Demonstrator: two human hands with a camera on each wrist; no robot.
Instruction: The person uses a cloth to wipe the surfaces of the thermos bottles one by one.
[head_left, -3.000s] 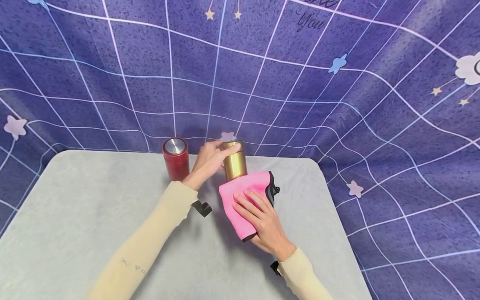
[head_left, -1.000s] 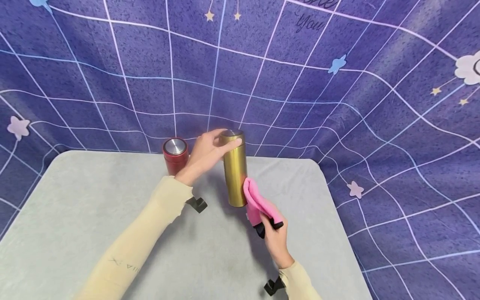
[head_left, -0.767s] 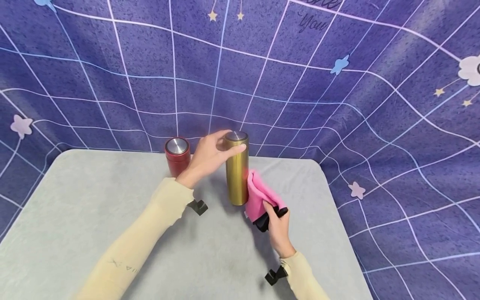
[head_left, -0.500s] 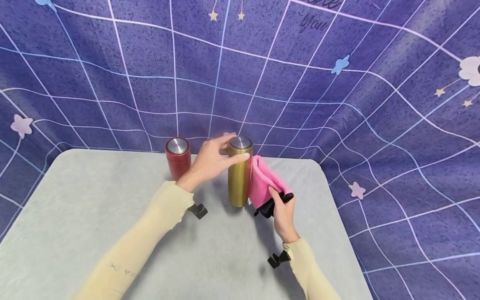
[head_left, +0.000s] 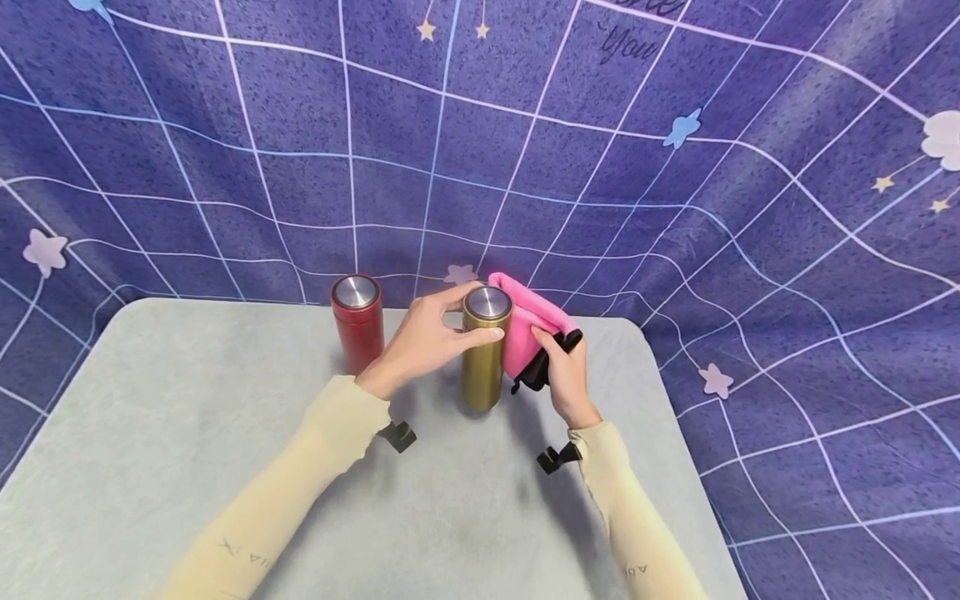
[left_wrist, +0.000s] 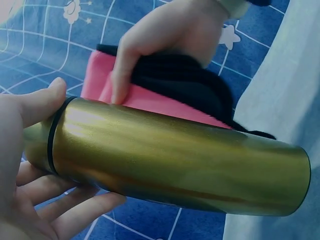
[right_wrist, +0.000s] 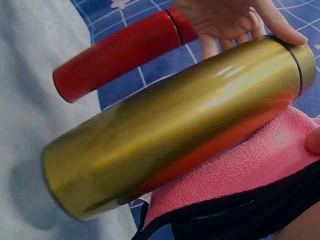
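Note:
My left hand holds a gold thermos flask near its silver-topped lid, thumb in front and fingers behind. The flask is roughly upright; whether its base touches the table I cannot tell. Against the flask's right side lies a pink cloth with black trim, fuzzy on the face seen in the right wrist view. My right hand pinches that cloth by its black edge, with most of the fingers hidden behind it. In the left wrist view, the right thumb presses on the pink fabric beside the flask.
A red thermos flask stands upright to the left, close behind my left wrist. The grey-white table ends at a blue-purple curtain with a grid and stars, which hangs behind and to the right.
The cloth has gone from the front of the gold flask to its right side, then upward along it with my right hand. The flask's top has shifted right and toward me.

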